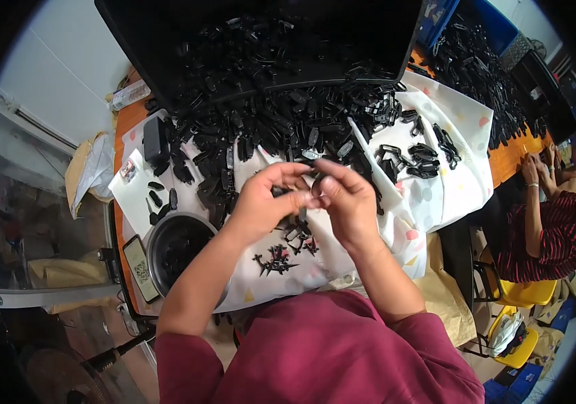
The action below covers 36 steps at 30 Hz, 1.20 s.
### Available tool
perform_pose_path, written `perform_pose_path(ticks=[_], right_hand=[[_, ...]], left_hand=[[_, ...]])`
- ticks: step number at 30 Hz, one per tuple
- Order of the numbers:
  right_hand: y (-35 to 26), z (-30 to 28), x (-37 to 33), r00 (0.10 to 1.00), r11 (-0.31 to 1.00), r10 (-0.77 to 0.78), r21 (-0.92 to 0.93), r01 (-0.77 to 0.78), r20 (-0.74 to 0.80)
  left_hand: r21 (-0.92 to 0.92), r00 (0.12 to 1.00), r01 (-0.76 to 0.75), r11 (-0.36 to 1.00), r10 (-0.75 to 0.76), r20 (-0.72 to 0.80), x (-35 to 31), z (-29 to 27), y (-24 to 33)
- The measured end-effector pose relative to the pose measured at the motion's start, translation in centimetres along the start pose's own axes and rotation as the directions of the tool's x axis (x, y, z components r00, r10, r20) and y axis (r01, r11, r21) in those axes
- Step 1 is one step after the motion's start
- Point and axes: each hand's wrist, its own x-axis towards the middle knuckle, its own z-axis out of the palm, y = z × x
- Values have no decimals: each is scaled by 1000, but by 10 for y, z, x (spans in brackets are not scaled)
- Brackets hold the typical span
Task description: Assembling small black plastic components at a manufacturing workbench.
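My left hand [265, 200] and my right hand [350, 205] meet over the middle of the table, fingertips pinched together. Between them is a small dark piece [317, 185], mostly covered by the fingers, so its exact kind cannot be made out. Just beyond my hands spreads a heap of black plastic parts [281, 128], some with shiny faces. Below my hands, small spiky black pieces [278, 259] lie in a little cluster on the patterned white cloth [315, 266].
A large black bin [342, 64] tips its parts onto the table. At left are a metal bowl [154, 259], a phone [141, 269] and a black box [156, 141]. More parts [422, 161] lie on the right cloth. Another person [547, 229] sits at far right near yellow chairs [527, 293].
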Motion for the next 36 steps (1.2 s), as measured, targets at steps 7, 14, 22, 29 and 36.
perform_pose_path(ticks=[7, 14, 22, 29, 36], right_hand=[[-18, -49, 1, 965, 999, 1, -31, -10, -263], [-6, -57, -14, 919, 972, 233, 90, -216, -319], [5, -26, -21, 981, 815, -120, -549, 183, 150], [3, -3, -27, 991, 969, 61, -246, -30, 118], [-12, -3, -24, 785, 463, -485, -648, 605, 386]], left_hand=[[774, 954, -218, 594, 296, 42, 11, -48, -40], [981, 965, 35, 190, -261, 16, 11, -17, -50], [909, 995, 47, 413, -100, -5, 1, -7, -23], [-48, 996, -80, 996, 78, -51, -28, -4, -13], [28, 961, -262, 965, 263, -89, -33, 2, -6]])
